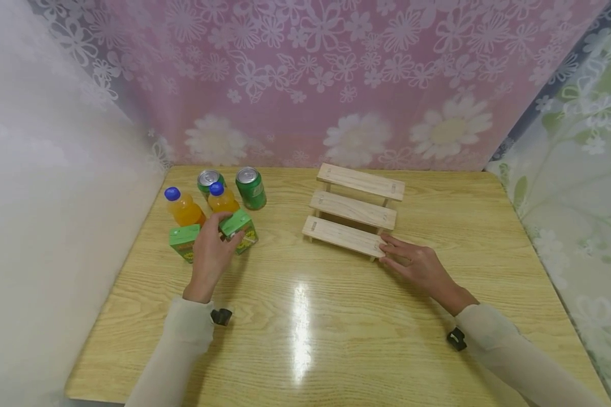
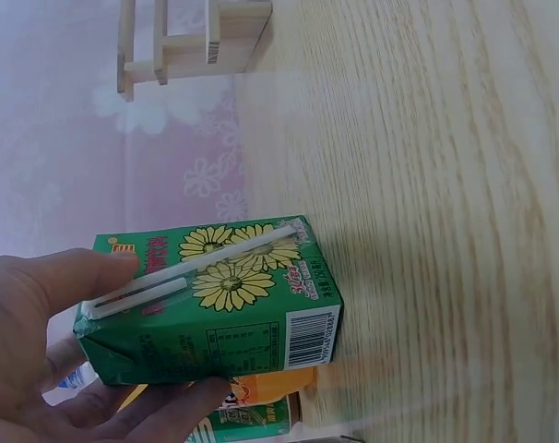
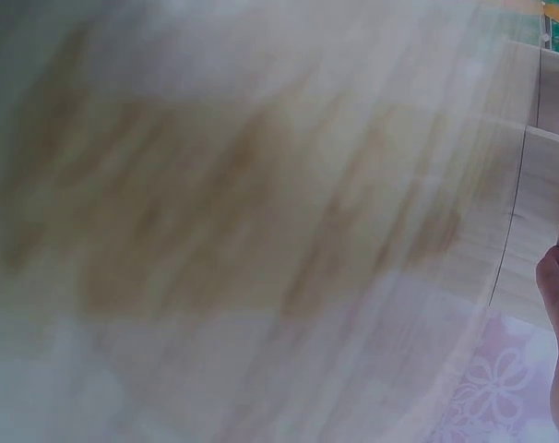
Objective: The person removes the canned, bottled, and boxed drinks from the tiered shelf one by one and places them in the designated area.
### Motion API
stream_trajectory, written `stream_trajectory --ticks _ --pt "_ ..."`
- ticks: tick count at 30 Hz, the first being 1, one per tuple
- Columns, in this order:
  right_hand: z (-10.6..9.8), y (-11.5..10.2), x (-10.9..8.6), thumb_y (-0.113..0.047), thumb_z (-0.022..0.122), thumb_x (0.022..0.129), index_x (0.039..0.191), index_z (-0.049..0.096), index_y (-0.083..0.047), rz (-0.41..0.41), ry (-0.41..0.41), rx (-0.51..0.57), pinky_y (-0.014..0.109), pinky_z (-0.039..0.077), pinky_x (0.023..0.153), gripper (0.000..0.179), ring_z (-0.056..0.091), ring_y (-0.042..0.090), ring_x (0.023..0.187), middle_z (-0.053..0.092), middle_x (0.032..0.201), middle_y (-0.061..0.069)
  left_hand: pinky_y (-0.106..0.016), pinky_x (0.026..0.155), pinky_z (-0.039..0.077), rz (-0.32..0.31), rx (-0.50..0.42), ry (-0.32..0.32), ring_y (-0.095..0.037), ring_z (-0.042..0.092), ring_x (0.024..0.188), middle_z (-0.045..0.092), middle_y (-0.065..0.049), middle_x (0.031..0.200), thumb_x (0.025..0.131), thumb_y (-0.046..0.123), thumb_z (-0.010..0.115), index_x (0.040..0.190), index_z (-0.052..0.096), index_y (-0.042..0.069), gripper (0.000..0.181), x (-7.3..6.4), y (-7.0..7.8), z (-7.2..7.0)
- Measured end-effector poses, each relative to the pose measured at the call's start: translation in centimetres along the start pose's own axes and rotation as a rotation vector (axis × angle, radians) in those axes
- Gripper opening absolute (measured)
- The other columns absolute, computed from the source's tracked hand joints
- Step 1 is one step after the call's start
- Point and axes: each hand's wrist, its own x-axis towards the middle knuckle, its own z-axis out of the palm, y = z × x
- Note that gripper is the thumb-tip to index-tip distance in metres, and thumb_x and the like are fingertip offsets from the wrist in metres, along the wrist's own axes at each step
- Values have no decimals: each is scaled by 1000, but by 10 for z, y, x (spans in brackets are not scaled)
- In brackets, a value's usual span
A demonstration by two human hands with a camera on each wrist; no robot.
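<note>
My left hand (image 1: 211, 254) grips a green drink carton (image 1: 246, 239) between thumb and fingers. In the left wrist view the carton (image 2: 206, 305) shows yellow flowers, a barcode and a white straw on its side. Whether its base touches the table cannot be told. My right hand (image 1: 422, 268) holds the right end of the lowest step of a three-step wooden stand (image 1: 343, 236), thumb at the front edge and fingers at the end. In the right wrist view only part of the right hand (image 3: 558, 295) shows, beside the wood; much of that view is blurred.
Left of the held carton stands a second green carton (image 1: 183, 243). Behind are two orange drink bottles with blue caps, one at the left (image 1: 185, 210), and two green cans, one at the right (image 1: 252, 189). A flowered curtain (image 1: 295, 85) borders the wooden table (image 1: 336, 339) at the back.
</note>
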Motion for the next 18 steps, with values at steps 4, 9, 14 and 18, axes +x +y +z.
stream_trajectory --ticks 4,9,14,18 --pt "-1 1 -1 5 93 73 122 80 5 -2 -11 -19 14 38 46 50 81 31 80 73 133 27 -62 107 55 22 23 3 -44 62 129 60 -24 146 103 19 77 152 55 2 56 -1 1 1" --pt "-3 1 0 4 94 73 123 80 4 -14 -19 -40 18 47 50 52 82 31 84 74 134 25 -65 111 51 77 40 36 -45 59 132 59 -24 145 103 17 77 148 58 2 52 -2 5 0" --pt "-5 1 1 6 94 72 123 81 3 -28 -16 -15 18 46 51 52 82 29 81 74 134 26 -65 111 51 149 63 44 -44 60 132 61 -22 144 103 16 77 142 64 5 43 -1 11 -1" --pt "-11 5 3 0 92 81 124 81 1 -20 16 -25 18 41 49 44 82 33 82 76 129 25 -62 112 51 194 81 35 -42 61 132 64 -20 141 103 17 77 137 67 6 37 0 18 -3"
